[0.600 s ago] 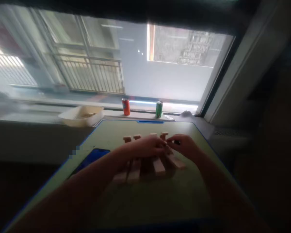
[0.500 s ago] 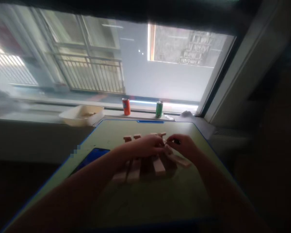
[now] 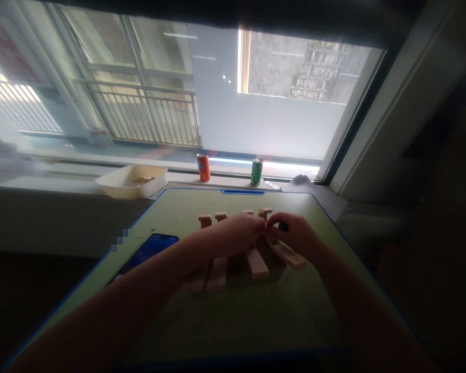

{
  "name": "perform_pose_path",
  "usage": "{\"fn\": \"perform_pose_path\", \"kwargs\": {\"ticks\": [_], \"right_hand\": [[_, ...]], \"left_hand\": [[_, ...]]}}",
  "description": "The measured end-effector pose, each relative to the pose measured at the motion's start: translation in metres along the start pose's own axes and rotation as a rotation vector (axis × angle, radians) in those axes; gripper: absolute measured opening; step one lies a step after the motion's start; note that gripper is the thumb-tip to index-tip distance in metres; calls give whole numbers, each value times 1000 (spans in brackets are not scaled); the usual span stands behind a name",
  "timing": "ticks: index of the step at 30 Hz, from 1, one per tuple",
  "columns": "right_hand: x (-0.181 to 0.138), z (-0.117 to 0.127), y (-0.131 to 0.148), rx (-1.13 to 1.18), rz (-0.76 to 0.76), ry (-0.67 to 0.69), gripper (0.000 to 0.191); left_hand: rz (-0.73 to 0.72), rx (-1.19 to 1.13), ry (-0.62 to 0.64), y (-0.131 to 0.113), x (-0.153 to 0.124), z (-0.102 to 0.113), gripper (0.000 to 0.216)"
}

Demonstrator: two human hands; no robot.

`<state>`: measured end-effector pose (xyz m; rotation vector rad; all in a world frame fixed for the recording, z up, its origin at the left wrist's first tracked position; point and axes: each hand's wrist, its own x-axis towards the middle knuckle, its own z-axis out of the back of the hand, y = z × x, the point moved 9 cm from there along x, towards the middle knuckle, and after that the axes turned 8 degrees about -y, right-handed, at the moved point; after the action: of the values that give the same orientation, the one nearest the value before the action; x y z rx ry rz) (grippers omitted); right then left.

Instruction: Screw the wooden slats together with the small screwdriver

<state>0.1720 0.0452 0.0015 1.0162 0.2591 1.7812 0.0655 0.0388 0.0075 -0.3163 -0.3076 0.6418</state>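
Note:
My left hand [image 3: 244, 231] reaches over a group of pale wooden blocks, its fingers curled together. Its fingertips meet those of my right hand [image 3: 295, 232], which is closed in a pinch. Whatever they hold between them is too small and dim to make out; a dark spot shows within the right hand. Below the hands lies a long wooden block [image 3: 257, 265], with another slanting wooden block [image 3: 293, 257] to its right. Behind them stand short wooden blocks, among them one at the left [image 3: 205, 219] and one by the fingers [image 3: 265, 212]. My left forearm hides part of the group.
A phone [image 3: 153, 247] lies on the blue-edged table [image 3: 236, 321], left of my forearm. Along the windowsill are a cream plastic basket [image 3: 120, 190], an orange can [image 3: 204, 168], a green can [image 3: 257, 172] and a grey cloth [image 3: 314, 191].
Both hands stay almost in place, their fingertips now closer together. The left fingers have curled in more. The whole view has shifted slightly and grown sharper.

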Motion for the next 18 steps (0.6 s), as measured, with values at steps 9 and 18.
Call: {"fn": "perform_pose_path", "kwargs": {"ticks": [9, 18], "right_hand": [[1, 2, -1, 102, 89, 24, 16], [3, 5, -18, 35, -4, 32, 15]], "left_hand": [[-9, -35, -10, 7, 8, -5, 26], [13, 44, -59, 10, 9, -1, 27]]}}
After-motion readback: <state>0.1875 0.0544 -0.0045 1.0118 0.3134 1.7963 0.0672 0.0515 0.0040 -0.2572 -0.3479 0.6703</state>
